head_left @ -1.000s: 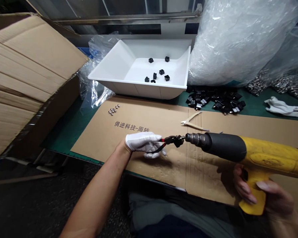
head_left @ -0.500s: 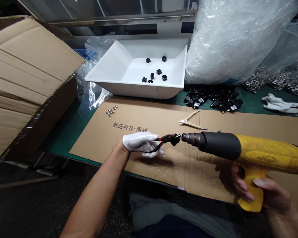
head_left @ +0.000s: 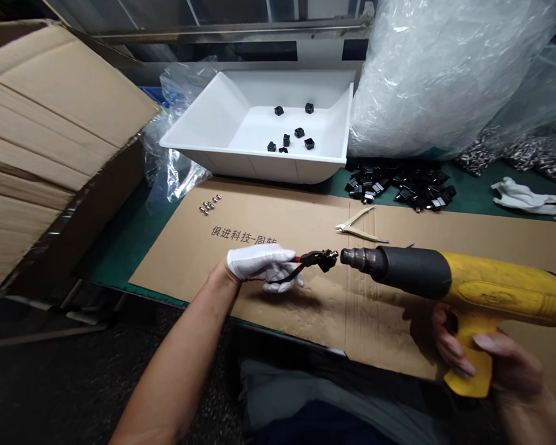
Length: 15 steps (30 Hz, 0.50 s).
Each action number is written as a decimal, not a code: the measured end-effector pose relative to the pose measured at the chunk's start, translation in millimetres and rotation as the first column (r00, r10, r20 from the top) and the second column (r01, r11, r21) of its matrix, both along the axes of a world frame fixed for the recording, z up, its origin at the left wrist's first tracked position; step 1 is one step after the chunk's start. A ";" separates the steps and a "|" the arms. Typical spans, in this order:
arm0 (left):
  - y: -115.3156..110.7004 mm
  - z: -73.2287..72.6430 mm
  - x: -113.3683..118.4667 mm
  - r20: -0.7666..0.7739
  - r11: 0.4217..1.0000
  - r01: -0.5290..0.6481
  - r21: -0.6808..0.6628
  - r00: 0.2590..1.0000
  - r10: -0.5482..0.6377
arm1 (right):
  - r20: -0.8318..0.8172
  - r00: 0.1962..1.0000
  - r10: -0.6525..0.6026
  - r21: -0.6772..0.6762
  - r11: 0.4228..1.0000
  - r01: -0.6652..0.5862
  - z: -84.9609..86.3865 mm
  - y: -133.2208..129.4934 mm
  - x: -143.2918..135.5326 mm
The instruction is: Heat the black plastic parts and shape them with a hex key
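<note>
A green bench (head_left: 115, 253) carries cardboard (head_left: 167, 266) printed 俱进科技-周转; on its far side, a white tray (head_left: 222, 117) holds seven black blocks (head_left: 299, 132). Near the middle, the gloved left hand (head_left: 262, 266) grips black-and-red pliers (head_left: 311, 257) clamping one black part (head_left: 326, 264), its metal tip shiny, just left of the yellow heat gun (head_left: 495, 284). The bare right hand (head_left: 514, 358) grasps the gun's handle.

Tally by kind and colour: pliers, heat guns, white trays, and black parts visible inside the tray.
Black-and-red pliers, in left hand: 1
Cream-handled pliers: 1
Yellow heat gun, in right hand: 1
White tray: 1
Black parts inside it: 7
Total: 11
</note>
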<state>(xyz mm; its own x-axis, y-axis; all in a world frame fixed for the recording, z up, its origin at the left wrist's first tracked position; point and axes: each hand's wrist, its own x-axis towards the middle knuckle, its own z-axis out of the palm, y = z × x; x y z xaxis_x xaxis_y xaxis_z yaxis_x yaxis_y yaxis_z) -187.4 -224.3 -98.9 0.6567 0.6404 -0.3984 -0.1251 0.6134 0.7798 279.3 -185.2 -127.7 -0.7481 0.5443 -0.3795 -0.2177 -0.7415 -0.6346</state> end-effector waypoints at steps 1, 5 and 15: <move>-0.6 -0.4 -1.4 0.000 1.000 -0.005 0.008 1.000 0.005 | 0.008 1.000 -0.001 -0.003 1.000 0.001 0.1 -0.3 0.6; -2.1 -3.1 -4.6 -0.001 1.000 -0.007 0.013 1.000 0.007 | 0.050 0.999 0.004 -0.007 1.000 -0.004 1.9 -1.1 3.0; -1.4 -4.6 -4.4 -0.014 1.000 0.009 0.007 1.000 -0.009 | 0.068 0.997 0.034 0.034 0.999 -0.036 1.2 1.9 3.2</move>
